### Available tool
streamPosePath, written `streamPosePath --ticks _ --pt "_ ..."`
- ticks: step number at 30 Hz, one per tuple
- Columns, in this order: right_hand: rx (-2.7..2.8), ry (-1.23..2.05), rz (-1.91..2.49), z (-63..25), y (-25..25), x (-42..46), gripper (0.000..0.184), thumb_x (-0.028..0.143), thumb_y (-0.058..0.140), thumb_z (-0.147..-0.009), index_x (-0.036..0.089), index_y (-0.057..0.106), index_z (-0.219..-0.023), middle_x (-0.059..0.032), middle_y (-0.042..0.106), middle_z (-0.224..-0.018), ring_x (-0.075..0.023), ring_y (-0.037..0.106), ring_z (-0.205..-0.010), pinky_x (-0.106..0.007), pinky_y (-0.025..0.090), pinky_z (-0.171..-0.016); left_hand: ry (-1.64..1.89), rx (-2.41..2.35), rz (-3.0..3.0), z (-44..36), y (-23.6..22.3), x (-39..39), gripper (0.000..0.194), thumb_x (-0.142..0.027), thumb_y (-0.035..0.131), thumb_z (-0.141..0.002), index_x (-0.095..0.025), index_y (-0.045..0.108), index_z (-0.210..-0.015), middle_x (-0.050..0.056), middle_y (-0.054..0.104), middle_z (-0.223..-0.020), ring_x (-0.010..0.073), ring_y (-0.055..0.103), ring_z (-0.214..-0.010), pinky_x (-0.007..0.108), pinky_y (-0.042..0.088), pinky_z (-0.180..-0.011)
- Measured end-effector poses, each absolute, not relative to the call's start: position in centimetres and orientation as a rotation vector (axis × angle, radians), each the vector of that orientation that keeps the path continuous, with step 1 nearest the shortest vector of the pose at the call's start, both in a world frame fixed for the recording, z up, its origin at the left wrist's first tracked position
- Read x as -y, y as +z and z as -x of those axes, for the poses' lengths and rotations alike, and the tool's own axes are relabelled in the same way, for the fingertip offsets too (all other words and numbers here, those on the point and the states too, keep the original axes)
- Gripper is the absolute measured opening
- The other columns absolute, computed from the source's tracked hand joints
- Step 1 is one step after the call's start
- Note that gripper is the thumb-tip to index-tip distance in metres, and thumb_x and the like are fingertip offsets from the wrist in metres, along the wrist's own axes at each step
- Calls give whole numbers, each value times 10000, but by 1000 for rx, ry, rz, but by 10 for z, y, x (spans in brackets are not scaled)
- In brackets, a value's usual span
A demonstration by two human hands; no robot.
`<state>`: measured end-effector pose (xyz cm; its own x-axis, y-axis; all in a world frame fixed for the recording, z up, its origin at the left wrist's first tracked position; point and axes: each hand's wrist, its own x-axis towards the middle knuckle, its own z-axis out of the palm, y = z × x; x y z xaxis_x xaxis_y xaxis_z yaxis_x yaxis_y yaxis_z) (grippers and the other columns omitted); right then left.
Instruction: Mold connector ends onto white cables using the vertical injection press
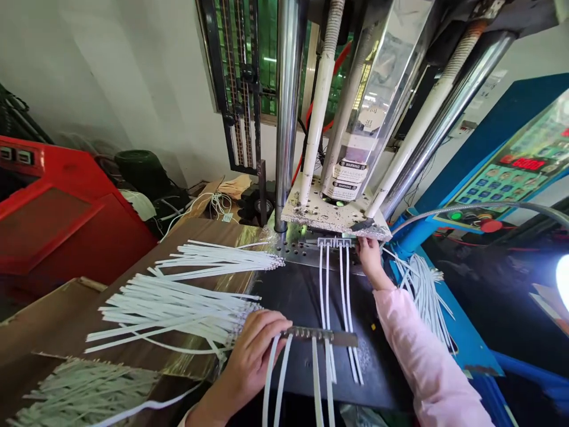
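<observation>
The left hand (253, 363) is curled, its fingers wrapped around the left end of a slotted metal near bar (320, 336) held just above a black mat (306, 308). Four flat white cables (271, 379) hang from that bar toward the near edge. The right hand (370, 258), in a pink sleeve (427, 356), reaches far, its fingertips (364, 244) against the right end of a small metal far bar (336, 242). Whether they pinch it or only touch it, I cannot tell. That bar sits at the edge of a perforated steel plate (302, 249), just under the chipped white platen (338, 216) of a press, and more white cables (342, 308) run from it toward the near side, crossing beneath the near bar. To the left, on cardboard lined with gold foil (235, 231), lie two loose bundles of white cables (217, 259) (178, 311), the nearer one just beside the left hand, and a third bundle (84, 394) lies at the near left. Another bundle (422, 296) hangs over a blue frame (462, 332) to the right. A steel column (288, 118) rises behind the plate, a control panel (515, 172) with a red readout stands at the far right, and a red housing (57, 201) stands at the far left.
</observation>
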<state>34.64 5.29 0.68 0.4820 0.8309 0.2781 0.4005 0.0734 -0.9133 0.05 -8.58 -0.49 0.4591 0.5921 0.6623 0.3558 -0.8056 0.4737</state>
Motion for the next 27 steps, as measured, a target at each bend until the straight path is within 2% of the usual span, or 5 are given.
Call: streamPosePath --ticks 4,8,13,18,27 --pt "1065 574 1553 -330 -9 27 471 683 533 -884 232 460 -771 72 449 -589 -102 421 -474 -229 367 -444 1339 -916 -2438 -7 19 80 321 -89 543 -957 -223 551 -1249 72 621 -1104 190 579 -1032 349 474 -925" --pt "1216 734 1654 -314 -20 102 466 703 466 -885 254 439 -760 70 426 -515 -129 404 -424 -250 333 -425 1348 -893 -2468 -18 37 73 225 -125 541 -973 -211 568 -1179 66 624 -1064 187 581 -992 348 476 -896" --pt "1569 481 2022 -325 9 141 428 617 438 -930 233 616 -872 -45 612 -676 -221 614 -632 -328 463 -599 1218 -862 -2568 -32 45 68 197 -114 514 -974 -192 594 -1137 68 640 -1068 203 571 -997 370 468 -889" --pt "1519 899 1473 -331 66 124 472 596 491 -943 279 649 -1256 -75 719 -960 -233 669 -784 -363 547 -695 1253 -789 -2628 -51 54 50 219 -128 507 -979 -204 636 -1139 66 657 -1057 211 580 -1012 383 478 -921" --pt "1673 452 1506 -355 29 -4 318 418 592 -853 210 756 -1028 -72 766 -1013 -254 704 -928 -406 548 -870 1049 -1170 -2094 -111 13 -76 509 -70 703 -806 -215 644 -1290 51 695 -1046 166 676 -944 287 565 -869"
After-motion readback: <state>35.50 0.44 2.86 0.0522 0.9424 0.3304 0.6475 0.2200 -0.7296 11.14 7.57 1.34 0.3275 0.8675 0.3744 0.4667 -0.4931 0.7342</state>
